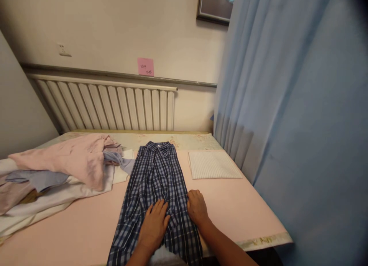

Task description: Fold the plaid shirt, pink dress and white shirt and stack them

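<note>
Our left hand (154, 224) lies flat, fingers slightly spread, on the front of the checked shirt (158, 174); our right hand (197, 207) curls at its right edge, and whether those fingers pinch cloth we cannot tell. The shirt lies lengthwise on the pink cover (86, 227), collar (165, 145) towards the radiator (115, 107), between a heap of clothes (71, 158) and a folded striped cloth (214, 165). We judge it light, soft and hardly fragile (limp enough to crease under a palm), best held by its long side edges.
</note>
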Motion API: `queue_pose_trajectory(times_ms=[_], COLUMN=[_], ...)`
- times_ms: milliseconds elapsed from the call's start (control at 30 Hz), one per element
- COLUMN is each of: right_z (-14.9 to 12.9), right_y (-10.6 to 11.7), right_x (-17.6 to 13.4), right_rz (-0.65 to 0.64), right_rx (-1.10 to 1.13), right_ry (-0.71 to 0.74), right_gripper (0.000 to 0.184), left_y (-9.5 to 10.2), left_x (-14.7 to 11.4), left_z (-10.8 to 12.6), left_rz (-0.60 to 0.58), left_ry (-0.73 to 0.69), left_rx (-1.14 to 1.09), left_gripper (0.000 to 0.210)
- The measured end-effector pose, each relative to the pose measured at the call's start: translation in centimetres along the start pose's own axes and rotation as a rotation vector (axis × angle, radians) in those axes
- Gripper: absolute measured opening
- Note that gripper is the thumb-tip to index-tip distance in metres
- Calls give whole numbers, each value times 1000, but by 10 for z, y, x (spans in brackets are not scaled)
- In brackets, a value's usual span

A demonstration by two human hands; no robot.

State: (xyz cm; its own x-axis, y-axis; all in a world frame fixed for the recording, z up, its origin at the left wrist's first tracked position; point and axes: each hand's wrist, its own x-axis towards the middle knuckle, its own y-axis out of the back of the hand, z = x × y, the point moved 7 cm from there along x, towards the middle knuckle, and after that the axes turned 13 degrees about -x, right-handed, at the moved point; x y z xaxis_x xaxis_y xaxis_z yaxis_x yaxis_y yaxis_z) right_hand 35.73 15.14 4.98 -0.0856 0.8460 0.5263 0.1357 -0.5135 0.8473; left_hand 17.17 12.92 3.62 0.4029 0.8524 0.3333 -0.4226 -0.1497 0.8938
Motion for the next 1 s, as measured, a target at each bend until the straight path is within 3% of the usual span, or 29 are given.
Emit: queue_pose_trajectory(times_ms=[1000], right_z=[1], right_y=[0], right_x=[0], right_rz=[-10], right_rx=[29], right_ry=[-12], right_gripper=[22], left_y=[-2], left_x=[0], left_z=[-2], left_rz=[1], left_ry=[-6], left_rx=[7], left_gripper=[43])
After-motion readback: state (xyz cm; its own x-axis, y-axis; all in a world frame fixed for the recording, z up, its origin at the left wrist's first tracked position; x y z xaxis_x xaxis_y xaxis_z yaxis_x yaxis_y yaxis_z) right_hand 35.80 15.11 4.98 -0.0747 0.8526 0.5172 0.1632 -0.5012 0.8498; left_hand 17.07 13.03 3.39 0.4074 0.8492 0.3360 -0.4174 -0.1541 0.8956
